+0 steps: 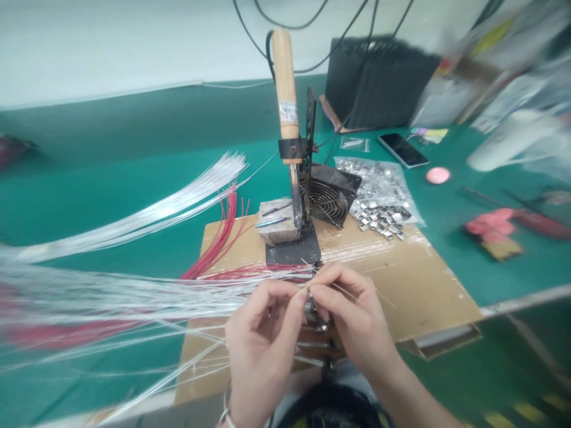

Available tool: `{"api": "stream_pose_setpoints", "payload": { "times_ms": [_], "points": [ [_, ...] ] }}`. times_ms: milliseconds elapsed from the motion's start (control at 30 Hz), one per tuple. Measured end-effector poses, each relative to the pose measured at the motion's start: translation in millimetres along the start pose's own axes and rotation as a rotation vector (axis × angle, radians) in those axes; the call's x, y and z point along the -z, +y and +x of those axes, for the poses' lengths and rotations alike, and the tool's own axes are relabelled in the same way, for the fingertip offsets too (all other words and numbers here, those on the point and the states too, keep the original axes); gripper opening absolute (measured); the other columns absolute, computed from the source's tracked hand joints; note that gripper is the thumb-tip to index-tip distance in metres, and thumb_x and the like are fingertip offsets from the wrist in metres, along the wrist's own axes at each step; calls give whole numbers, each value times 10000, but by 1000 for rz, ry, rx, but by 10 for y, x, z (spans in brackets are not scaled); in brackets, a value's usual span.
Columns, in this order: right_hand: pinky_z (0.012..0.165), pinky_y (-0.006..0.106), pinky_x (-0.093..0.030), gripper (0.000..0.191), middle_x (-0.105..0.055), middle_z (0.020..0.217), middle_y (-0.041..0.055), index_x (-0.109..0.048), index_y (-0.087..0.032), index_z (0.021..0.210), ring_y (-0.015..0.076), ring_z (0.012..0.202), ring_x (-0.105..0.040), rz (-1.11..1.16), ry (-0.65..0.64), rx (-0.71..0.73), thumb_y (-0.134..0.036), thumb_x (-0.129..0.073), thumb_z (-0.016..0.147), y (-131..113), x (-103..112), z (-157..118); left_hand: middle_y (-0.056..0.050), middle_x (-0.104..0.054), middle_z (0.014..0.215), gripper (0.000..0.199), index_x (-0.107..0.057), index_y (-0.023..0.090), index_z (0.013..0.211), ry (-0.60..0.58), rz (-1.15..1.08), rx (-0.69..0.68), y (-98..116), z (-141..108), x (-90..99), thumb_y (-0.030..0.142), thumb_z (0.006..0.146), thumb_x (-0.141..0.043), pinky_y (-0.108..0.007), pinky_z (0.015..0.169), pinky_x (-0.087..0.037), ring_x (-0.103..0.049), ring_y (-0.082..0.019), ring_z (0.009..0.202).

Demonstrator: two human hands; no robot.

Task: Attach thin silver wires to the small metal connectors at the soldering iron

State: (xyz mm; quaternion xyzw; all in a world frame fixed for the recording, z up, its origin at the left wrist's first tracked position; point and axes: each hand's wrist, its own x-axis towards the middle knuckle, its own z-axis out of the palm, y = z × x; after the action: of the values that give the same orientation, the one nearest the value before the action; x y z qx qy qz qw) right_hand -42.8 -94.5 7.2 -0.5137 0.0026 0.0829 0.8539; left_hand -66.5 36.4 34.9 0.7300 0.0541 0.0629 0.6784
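Observation:
My left hand point(267, 336) is closed in a pinch, thumb against forefinger, over the front of the brown board point(428, 297). My right hand point(354, 306) pinches too, its fingertips almost meeting the left ones. Between the fingertips runs a thin pale wire point(307, 288), partly hidden by the fingers. Under and left of the hands lies a bundle of white wires point(191, 294), with red wires point(220, 244) among and behind it. Small dark metal parts point(322, 326) show beneath my hands, mostly covered.
Beyond the hands, a wooden-handled soldering iron point(285, 83) points down in a stand, beside a small fan point(328, 199). Shiny metal pieces point(386, 221) lie by a plastic bag point(379, 181). Farther back are a phone point(404, 150) and a black box point(379, 83). White wires point(165, 208) spread left.

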Motion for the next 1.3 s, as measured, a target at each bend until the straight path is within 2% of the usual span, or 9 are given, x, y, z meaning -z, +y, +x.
{"api": "stream_pose_setpoints", "payload": {
  "times_ms": [200,400,633,833,967,1167,1300],
  "points": [
    [580,213,-411,217,-616,664,-18,-759,-188,815,90,599,-513,-98,-50,6,-363,-735,940,-45,65,9,39,-718,688,115,-695,204,817,-14,14,-23,18,26,9,189,928,-719,-69,587,-527,-682,-67,607],
    [590,199,-443,230,-610,633,-31,-695,-183,689,89,603,-520,-176,26,51,-257,-745,900,-144,-13,20,16,-721,690,106,-699,195,815,-3,41,-13,12,2,3,207,918,-720,-113,580,-546,-673,-97,606],
    [572,202,-443,204,-625,643,-25,-713,-180,703,89,589,-528,-229,83,128,-231,-725,901,-74,-53,2,-2,-714,699,109,-705,184,819,30,43,29,11,-16,-16,238,909,-733,-163,579,-553,-667,-125,615],
    [594,232,-462,152,-637,666,-14,-782,-212,817,105,596,-537,-230,169,118,-315,-740,921,-30,4,-9,24,-684,672,107,-701,195,819,59,89,21,0,-2,6,238,910,-739,-144,590,-540,-644,-103,597],
    [648,269,-469,98,-697,787,21,-801,-217,860,139,686,-586,-332,97,128,-286,-748,905,-68,0,-39,13,-709,703,100,-699,193,827,53,72,29,-23,4,12,237,908,-738,-141,589,-547,-665,-109,616],
    [642,278,-456,123,-686,728,11,-768,-210,776,150,684,-582,-368,121,78,-293,-800,861,-82,-28,-36,4,-724,733,82,-700,184,855,38,46,46,-42,30,30,231,904,-745,-138,611,-547,-673,-108,642],
    [615,282,-445,138,-669,714,11,-757,-206,751,153,668,-572,-389,119,132,-280,-805,857,-46,-1,-51,14,-717,748,76,-696,188,873,23,23,56,-56,36,53,227,905,-752,-125,628,-536,-665,-97,659]
  ]
}}
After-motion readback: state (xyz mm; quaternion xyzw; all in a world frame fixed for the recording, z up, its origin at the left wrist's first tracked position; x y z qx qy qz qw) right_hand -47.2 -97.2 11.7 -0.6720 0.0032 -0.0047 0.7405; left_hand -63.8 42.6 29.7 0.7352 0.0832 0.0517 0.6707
